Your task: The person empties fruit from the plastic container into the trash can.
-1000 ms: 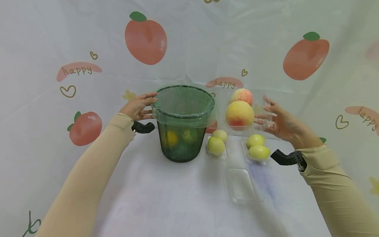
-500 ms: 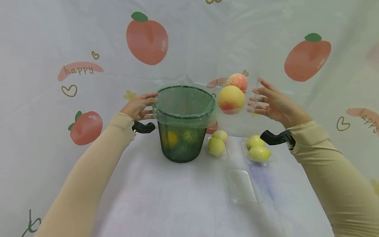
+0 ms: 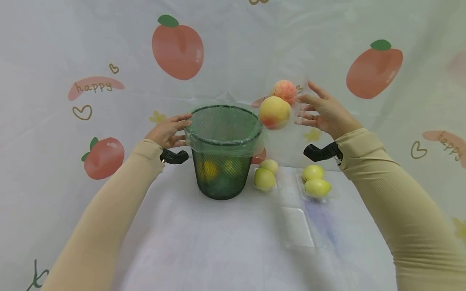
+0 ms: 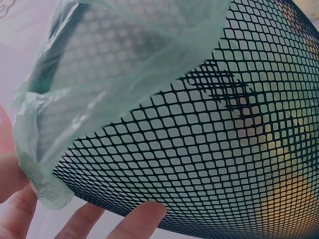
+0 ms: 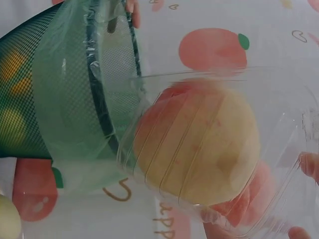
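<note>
My left hand (image 3: 165, 132) touches the left side of a green mesh bin (image 3: 222, 178), fingers fairly straight and fingertips at its rim. A thin translucent green bag (image 4: 124, 94) lines the bin and folds over the rim. Through the mesh show yellow fruits (image 3: 210, 170). Raised at the bin's right is my right hand (image 3: 327, 111), which grips a clear plastic box (image 5: 286, 134) by its side. Inside the box are a yellow peach with a red blush (image 3: 274, 113) and a pinker peach (image 3: 285, 90) partly behind it. The box's near end overlaps the bin's rim in the head view.
Right of the bin, a clear tray holds two pale green fruits (image 3: 265, 179). Farther right lies another with two yellow-green fruits (image 3: 318, 187). A clear plastic container (image 3: 298, 228) lies on the white table (image 3: 204, 242) in front of them. A printed cloth (image 3: 233, 48) hangs behind.
My right hand has lifted the peach box up and moved it left toward the bin's rim. My left hand and the bin have stayed in place.
</note>
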Demonstrator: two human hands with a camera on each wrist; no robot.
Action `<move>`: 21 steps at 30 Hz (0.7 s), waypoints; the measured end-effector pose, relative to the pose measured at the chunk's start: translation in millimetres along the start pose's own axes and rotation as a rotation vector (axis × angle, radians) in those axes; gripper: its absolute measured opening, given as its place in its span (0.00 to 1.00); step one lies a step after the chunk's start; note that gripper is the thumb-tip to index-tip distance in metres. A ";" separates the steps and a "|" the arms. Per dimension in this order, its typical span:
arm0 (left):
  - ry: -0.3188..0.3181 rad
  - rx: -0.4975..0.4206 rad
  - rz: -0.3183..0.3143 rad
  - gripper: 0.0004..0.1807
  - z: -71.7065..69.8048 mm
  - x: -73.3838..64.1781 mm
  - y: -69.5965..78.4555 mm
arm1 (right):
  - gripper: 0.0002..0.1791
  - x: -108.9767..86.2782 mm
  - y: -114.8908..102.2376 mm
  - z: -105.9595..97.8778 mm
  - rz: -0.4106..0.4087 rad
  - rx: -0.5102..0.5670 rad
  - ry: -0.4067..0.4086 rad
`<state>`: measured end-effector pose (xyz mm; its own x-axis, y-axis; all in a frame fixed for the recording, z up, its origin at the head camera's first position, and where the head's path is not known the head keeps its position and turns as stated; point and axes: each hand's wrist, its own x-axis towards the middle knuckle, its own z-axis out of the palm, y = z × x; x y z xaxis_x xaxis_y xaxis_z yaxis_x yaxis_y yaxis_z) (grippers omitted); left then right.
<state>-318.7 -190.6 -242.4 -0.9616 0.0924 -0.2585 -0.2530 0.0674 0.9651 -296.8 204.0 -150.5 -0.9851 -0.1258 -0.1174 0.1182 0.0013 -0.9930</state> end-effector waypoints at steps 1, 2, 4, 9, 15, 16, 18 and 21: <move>-0.002 -0.001 0.001 0.29 -0.2 0.0 0.0 | 0.46 0.2 -1.5 1.8 -0.003 0.008 0.003; -0.002 0.000 0.002 0.29 -0.2 0.0 0.0 | 0.46 0.4 -2.8 3.6 -0.006 0.012 0.006; 0.002 -0.004 0.000 0.29 -0.1 0.9 -0.3 | 0.47 0.5 -4.9 6.8 -0.018 0.007 0.010; 0.010 -0.004 -0.004 0.28 -0.1 3.0 -0.9 | 0.48 0.9 -8.7 16.4 -0.049 -0.010 0.027; 0.016 -0.015 -0.006 0.28 -0.4 4.3 -1.3 | 0.47 2.6 -11.9 29.6 -0.060 0.012 0.022; 0.017 -0.015 -0.007 0.28 -0.5 4.3 -1.4 | 0.47 2.9 -12.3 31.5 -0.063 0.003 0.024; 0.017 -0.011 -0.007 0.29 -0.6 4.2 -1.6 | 0.46 3.4 -13.1 35.1 -0.072 -0.025 0.033; 0.013 -0.005 -0.007 0.29 -1.1 4.3 -1.8 | 0.46 4.3 -14.4 39.6 -0.084 -0.068 0.049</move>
<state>-322.6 -191.4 -245.2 -0.9612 0.0786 -0.2646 -0.2601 0.0632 0.9635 -297.8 164.1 -136.1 -0.9963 -0.0796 -0.0326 0.0278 0.0606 -0.9978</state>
